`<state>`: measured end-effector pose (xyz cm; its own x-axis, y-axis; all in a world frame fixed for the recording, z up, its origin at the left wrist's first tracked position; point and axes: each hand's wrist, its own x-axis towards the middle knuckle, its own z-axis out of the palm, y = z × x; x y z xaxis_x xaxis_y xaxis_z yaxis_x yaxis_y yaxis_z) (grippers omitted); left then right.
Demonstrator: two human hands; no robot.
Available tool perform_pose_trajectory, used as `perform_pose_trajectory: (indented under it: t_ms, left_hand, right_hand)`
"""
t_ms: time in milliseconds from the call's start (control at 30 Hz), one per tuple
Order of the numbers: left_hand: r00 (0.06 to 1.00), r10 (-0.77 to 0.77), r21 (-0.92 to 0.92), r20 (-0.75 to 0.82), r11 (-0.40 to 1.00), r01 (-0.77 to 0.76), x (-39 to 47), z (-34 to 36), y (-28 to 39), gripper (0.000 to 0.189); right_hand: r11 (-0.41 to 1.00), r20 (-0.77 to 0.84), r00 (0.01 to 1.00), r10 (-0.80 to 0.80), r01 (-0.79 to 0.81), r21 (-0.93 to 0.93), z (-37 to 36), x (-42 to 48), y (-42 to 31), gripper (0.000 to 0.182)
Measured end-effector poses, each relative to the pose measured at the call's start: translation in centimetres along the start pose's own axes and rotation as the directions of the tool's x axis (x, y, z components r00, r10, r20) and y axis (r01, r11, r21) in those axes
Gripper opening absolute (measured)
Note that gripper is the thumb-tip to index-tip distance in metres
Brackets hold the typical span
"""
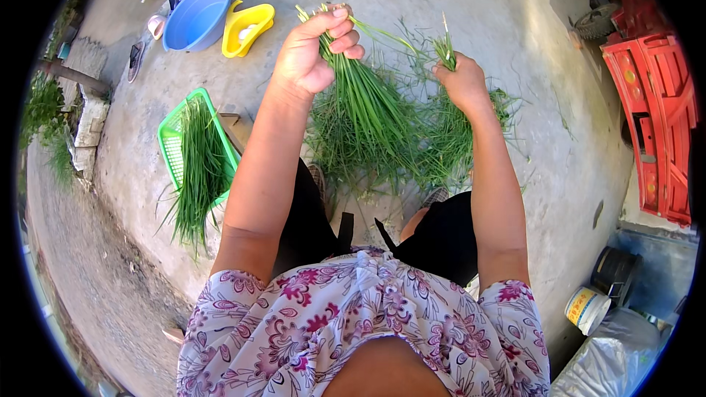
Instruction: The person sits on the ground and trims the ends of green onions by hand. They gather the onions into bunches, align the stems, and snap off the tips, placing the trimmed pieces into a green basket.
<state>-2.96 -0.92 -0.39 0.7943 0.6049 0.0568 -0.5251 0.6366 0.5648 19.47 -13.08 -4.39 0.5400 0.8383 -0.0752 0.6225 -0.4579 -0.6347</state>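
Note:
My left hand (320, 47) grips a thick bunch of garlic chives (367, 102) near its pale stem ends, and the long green leaves hang down to the right. In my right hand (462, 80) is a small tuft of chives (444, 51), with one whitish stem end sticking up. A few thin yellowish blades stretch between the two hands. Below them, a loose heap of green chive leaves and trimmings (353, 149) covers the concrete between my feet. To the left, a green plastic basket (171, 146) holds a neat bundle of chives (198, 160) that overhangs its near edge.
A blue plastic basin (197, 16) and a yellow plastic container (231, 38) with whitish contents stand at the upper left. Several shoes, including a dark one (134, 60), lie beside them. On the right are a red metal vehicle part (653, 121) and a white bucket (587, 309).

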Motion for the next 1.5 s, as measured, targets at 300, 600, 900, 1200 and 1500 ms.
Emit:
perform_pose_trajectory:
  t_ms: [300, 600, 900, 1200, 1500]
  left_hand:
    - [0.989, -0.03, 0.271, -0.143, 0.96, 0.068, -0.4, 1.0, 0.2, 0.011]
    - [0.965, -0.036, 0.517, -0.259, 0.839, 0.17, -0.1, 1.8, -2.6, 0.013]
    - [0.968, -0.058, 0.557, -0.245, 0.808, 0.19, -0.2, 2.6, -3.8, 0.015]
    - [0.968, -0.092, 0.538, -0.233, 0.817, 0.207, -0.2, 2.3, -4.0, 0.015]
    - [0.969, -0.168, 0.515, -0.18, 0.823, 0.238, -0.2, 2.3, -4.0, 0.021]
  right_hand:
    - [0.342, 0.252, 0.967, 0.043, -0.251, 0.905, -2.9, -0.3, -1.4, 0.019]
    - [0.466, 0.32, 0.926, -0.2, -0.197, 0.862, -0.2, -3.6, -6.1, 0.023]
    - [0.497, 0.261, 0.946, -0.19, -0.137, 0.857, 0.1, -4.0, -5.9, 0.012]
    - [0.646, 0.097, 0.981, -0.167, 0.035, 0.762, -0.3, -4.0, -5.7, 0.013]
    - [0.617, 0.005, 0.999, -0.046, 0.024, 0.786, -0.2, -2.8, -4.7, 0.012]
